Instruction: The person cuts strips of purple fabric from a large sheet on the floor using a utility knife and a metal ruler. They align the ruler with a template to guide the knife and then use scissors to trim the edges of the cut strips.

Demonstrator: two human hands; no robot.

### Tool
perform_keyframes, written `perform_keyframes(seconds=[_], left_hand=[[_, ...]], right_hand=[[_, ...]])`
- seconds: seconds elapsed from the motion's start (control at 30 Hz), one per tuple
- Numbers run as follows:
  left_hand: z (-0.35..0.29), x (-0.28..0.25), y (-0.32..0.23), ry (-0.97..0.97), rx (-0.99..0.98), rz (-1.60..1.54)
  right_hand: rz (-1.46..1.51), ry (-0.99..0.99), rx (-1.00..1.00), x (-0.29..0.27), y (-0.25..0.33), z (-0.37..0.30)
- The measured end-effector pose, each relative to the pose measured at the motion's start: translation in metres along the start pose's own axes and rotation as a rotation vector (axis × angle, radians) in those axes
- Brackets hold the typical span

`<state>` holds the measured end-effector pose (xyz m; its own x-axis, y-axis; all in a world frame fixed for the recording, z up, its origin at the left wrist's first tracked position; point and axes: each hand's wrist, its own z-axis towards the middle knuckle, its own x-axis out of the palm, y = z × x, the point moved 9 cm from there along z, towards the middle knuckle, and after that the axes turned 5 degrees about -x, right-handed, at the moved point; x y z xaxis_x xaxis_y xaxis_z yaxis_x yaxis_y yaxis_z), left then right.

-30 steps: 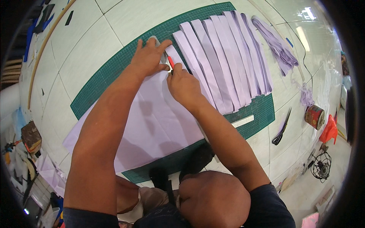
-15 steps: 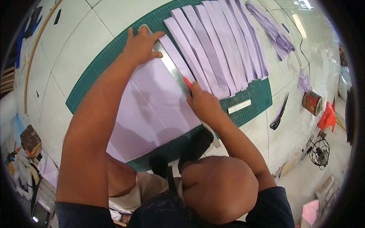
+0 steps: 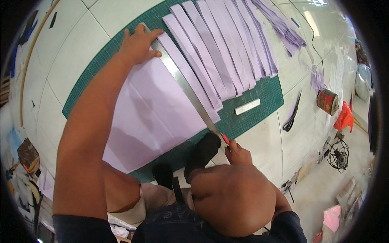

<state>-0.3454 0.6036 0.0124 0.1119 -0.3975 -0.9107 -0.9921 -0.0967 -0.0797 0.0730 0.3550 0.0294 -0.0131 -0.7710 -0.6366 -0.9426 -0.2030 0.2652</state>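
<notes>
A long metal ruler (image 3: 178, 76) lies across folded lilac fabric (image 3: 150, 111) on a green cutting mat (image 3: 265, 95). My left hand (image 3: 138, 46) presses on the ruler's far end with fingers spread. My right hand (image 3: 239, 154) is closed around a red cutter knife (image 3: 225, 139), held at the ruler's near end, past the fabric's edge. Its blade is too small to make out. Along the ruler's right side runs a narrow lilac strip (image 3: 178, 56). Several folded strips (image 3: 225, 48) lie side by side farther right.
My black-socked foot (image 3: 204, 150) rests by the ruler's near end. A white block (image 3: 247, 107) sits on the mat. To the right are black scissors (image 3: 292, 113), a red can (image 3: 327, 102), a red plastic bag (image 3: 344, 117) and a fabric bundle (image 3: 283, 30).
My right hand has drawn the knife toward me along the ruler, from mid-strip to beyond the fabric's near edge. My left hand stays on the ruler. The whole view has shifted slightly.
</notes>
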Motion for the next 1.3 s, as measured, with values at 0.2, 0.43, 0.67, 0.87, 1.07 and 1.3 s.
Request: perform_keyframes(seconds=[0.2, 0.43, 0.67, 0.87, 1.07, 1.3], left_hand=[[-0.006, -0.001, 0.007, 0.018, -0.048, -0.041], [-0.005, -0.003, 0.007, -0.042, -0.067, -0.105], [-0.009, -0.004, 0.012, -0.065, -0.087, -0.165], [-0.008, -0.004, 0.011, -0.076, -0.057, -0.152], [-0.006, -0.004, 0.003, -0.053, 0.011, -0.093], [-0.002, -0.002, 0.003, -0.026, 0.043, -0.062]], right_hand=[[0.231, -0.167, -0.136, -0.075, 0.050, 0.029], [0.270, -0.419, -0.386, -0.148, 0.176, 0.179], [0.244, -0.367, -0.391, -0.153, 0.232, 0.228], [0.213, -0.422, -0.356, -0.148, 0.230, 0.241], [0.149, -0.470, -0.368, -0.158, 0.232, 0.235], [0.211, -0.235, -0.301, -0.160, 0.224, 0.245]])
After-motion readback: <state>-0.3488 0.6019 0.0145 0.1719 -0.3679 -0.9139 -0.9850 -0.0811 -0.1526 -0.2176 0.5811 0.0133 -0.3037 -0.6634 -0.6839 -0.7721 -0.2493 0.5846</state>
